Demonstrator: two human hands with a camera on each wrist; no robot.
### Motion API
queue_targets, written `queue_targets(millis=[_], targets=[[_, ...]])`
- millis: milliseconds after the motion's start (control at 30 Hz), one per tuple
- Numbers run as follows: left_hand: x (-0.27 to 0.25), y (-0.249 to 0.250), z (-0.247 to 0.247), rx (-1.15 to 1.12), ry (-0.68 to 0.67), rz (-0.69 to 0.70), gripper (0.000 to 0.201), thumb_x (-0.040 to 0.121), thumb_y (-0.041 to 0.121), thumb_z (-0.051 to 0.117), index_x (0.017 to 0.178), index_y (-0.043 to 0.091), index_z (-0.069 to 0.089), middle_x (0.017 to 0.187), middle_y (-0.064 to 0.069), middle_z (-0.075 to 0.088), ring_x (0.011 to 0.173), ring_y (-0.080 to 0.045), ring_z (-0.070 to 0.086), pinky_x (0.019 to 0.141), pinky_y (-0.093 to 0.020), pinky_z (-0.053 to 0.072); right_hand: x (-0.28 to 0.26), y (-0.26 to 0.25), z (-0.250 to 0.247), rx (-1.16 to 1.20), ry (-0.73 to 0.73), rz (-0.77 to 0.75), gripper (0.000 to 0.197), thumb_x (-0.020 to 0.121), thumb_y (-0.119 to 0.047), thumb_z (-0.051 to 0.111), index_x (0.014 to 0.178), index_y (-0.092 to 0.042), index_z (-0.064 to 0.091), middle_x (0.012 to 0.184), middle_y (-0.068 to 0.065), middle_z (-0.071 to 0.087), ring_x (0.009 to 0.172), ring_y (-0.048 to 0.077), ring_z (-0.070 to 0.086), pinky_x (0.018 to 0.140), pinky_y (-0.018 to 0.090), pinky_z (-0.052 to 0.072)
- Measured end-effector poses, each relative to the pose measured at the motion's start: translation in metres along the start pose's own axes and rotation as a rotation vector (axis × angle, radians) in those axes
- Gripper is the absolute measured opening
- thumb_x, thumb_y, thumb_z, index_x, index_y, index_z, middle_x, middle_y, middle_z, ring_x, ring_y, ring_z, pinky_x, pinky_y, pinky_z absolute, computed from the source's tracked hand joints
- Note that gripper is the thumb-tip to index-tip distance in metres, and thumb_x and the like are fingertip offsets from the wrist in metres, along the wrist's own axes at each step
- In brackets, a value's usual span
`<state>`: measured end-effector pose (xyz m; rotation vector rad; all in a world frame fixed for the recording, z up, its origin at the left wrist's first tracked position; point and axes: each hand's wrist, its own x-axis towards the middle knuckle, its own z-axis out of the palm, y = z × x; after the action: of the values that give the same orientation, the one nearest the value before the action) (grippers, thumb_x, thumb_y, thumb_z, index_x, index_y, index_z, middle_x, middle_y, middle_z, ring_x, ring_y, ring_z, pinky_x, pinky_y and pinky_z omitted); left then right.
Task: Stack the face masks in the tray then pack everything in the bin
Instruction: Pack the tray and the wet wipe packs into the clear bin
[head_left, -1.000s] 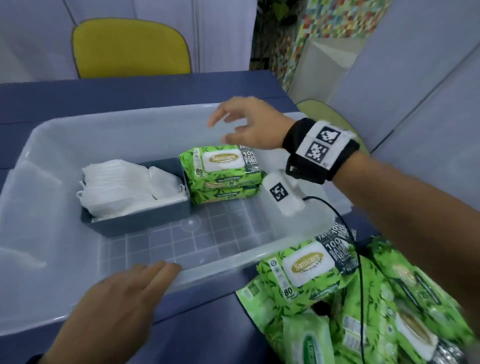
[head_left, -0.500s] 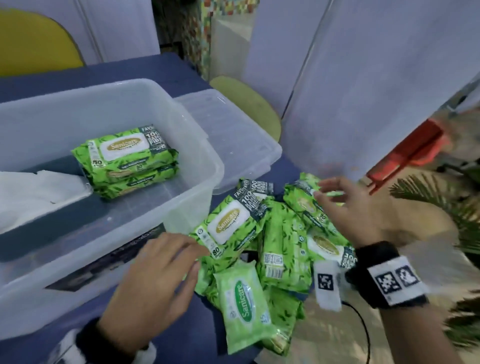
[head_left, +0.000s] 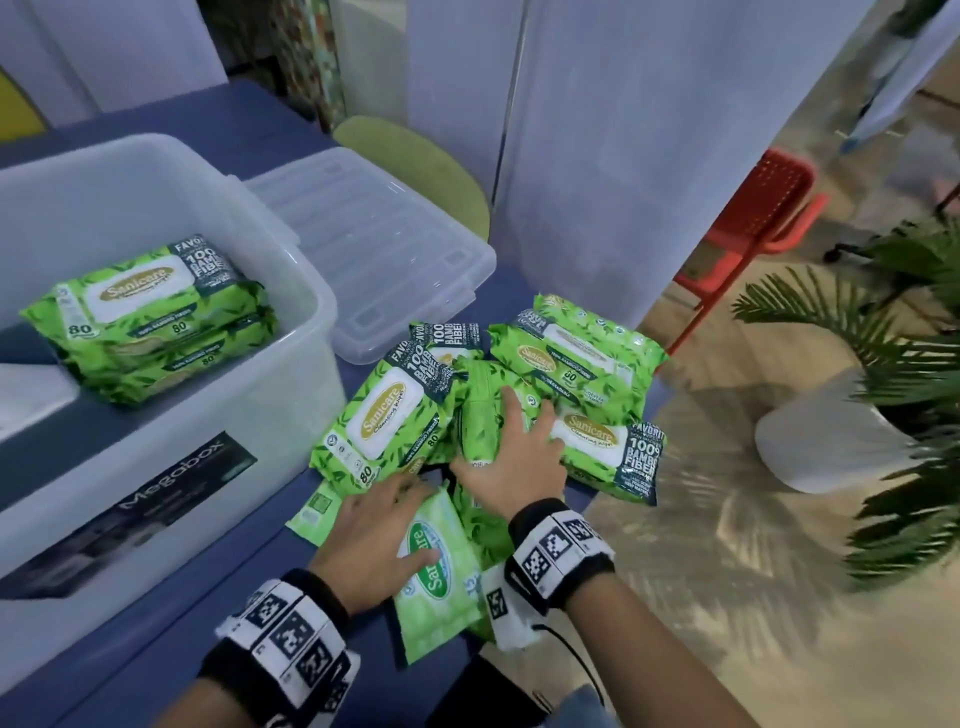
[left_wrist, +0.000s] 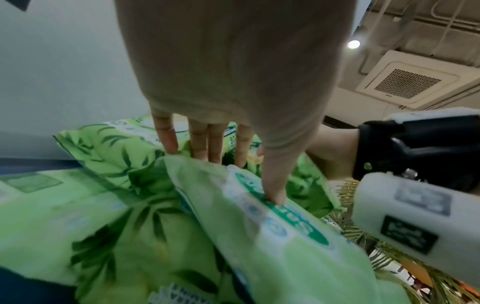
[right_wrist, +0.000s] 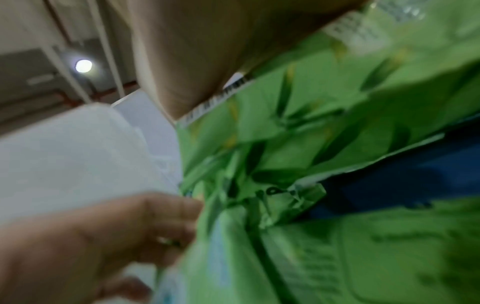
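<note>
The packing step is in hand. The face masks (head_left: 21, 395) are seen only as a white edge at 9 o'clock, inside the clear bin (head_left: 291, 415); the tray itself cannot be made out. Two green wipe packs (head_left: 150, 317) are already stacked in the bin, near its 3 o'clock wall. The bin's lid (head_left: 384, 249) is lying flat just beside it at 3 o'clock.

A heap of wipe packs (head_left: 587, 374) is left on the blue worktop (head_left: 208, 582), at 4 o'clock from the bin. The pale green pack (head_left: 441, 577) at the near edge of the heap is held in the grip of the left hand (head_left: 374, 545): the thumb is pressed on top and the fingers are tucked over its far edge. A leafy pack (head_left: 483, 415) in the middle is covered by the right hand (head_left: 511, 462), with the fingers spread over it; whether it is truly gripped cannot be told.

Next, the packs probably need to be lifted clear of the heap and carried toward 10 o'clock, over the bin wall. They should be laid flat beside the packs already there. The wrappers look soft and slippery, so a firm hold is needed.
</note>
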<state>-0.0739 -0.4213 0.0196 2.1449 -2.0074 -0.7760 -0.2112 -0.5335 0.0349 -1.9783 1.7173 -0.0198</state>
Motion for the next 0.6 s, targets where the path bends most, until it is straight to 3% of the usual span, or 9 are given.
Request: queue_targets(millis=[100, 233, 333, 400, 467, 533, 600], targets=[[-0.001, 0.0, 0.0, -0.044, 0.02, -0.005, 0.071, 0.086, 0.047, 0.059, 0.145, 0.034, 0.023, 0.145, 0.008, 0.027, 0.135, -0.012, 0.026, 0.106, -0.032, 0.021, 0.001, 0.008, -0.013, 0.181, -0.033, -0.002, 0.094, 0.066, -0.06, 0.065, 0.145, -0.041, 0.017, 0.154, 0.008, 0.012, 0.129, 0.042, 0.037, 0.1, 0.051, 0.042], [-0.002, -0.004, -0.008, -0.199, 0.09, 0.013, 0.062, 0.088, 0.041, 0.059, 0.142, 0.029, 0.032, 0.136, 0.008, 0.037, 0.126, -0.011, 0.038, 0.104, -0.026, 0.03, -0.002, 0.022, -0.035, 0.507, -0.116, 0.016, 0.096, 0.054, -0.063, 0.062, 0.14, -0.041, 0.027, 0.151, 0.008, 0.022, 0.125, 0.03, 0.045, 0.095, 0.053, 0.048], [-0.004, -0.007, -0.025, -0.362, 0.162, 0.024, 0.063, 0.081, 0.046, 0.052, 0.138, 0.024, 0.04, 0.129, 0.009, 0.042, 0.119, -0.007, 0.042, 0.095, -0.013, 0.029, -0.009, 0.031, -0.054, 0.821, -0.153, 0.048, 0.09, 0.055, -0.052, 0.065, 0.139, -0.034, 0.036, 0.147, 0.004, 0.033, 0.123, 0.021, 0.042, 0.09, 0.038, 0.042], [-0.006, -0.006, -0.038, -0.459, 0.24, 0.032, 0.059, 0.079, 0.045, 0.052, 0.133, 0.023, 0.046, 0.126, 0.008, 0.047, 0.112, -0.005, 0.047, 0.094, -0.013, 0.033, -0.016, 0.034, -0.061, 1.103, -0.248, 0.107, 0.086, 0.05, -0.049, 0.074, 0.128, -0.028, 0.047, 0.136, 0.005, 0.047, 0.116, 0.023, 0.048, 0.088, 0.037, 0.04], [-0.007, -0.003, -0.053, -0.555, 0.317, 0.039, 0.054, 0.077, 0.051, 0.054, 0.126, 0.029, 0.049, 0.122, 0.009, 0.053, 0.105, -0.003, 0.053, 0.092, -0.015, 0.039, -0.022, 0.033, -0.068, 1.473, -0.418, 0.129, 0.079, 0.04, -0.045, 0.086, 0.11, -0.016, 0.061, 0.109, 0.013, 0.065, 0.094, 0.027, 0.062, 0.083, 0.037, 0.049], [-0.009, 0.003, -0.068, -0.648, 0.38, 0.038, 0.051, 0.074, 0.057, 0.054, 0.121, 0.036, 0.05, 0.116, 0.012, 0.058, 0.1, -0.002, 0.056, 0.087, -0.015, 0.044, -0.033, 0.023, -0.079, 1.761, -0.544, 0.045, 0.053, 0.045, -0.034, 0.085, 0.089, -0.01, 0.071, 0.087, 0.01, 0.071, 0.079, 0.025, 0.066, 0.076, 0.032, 0.053], [-0.013, 0.012, -0.085, -0.76, 0.428, 0.024, 0.045, 0.077, 0.05, 0.057, 0.119, 0.036, 0.051, 0.112, 0.011, 0.06, 0.094, -0.004, 0.059, 0.082, -0.017, 0.049, -0.047, 0.004, -0.091, 1.909, -0.609, -0.043, 0.026, 0.055, -0.028, 0.076, 0.075, -0.011, 0.073, 0.079, 0.008, 0.071, 0.073, 0.023, 0.068, 0.07, 0.03, 0.056]])
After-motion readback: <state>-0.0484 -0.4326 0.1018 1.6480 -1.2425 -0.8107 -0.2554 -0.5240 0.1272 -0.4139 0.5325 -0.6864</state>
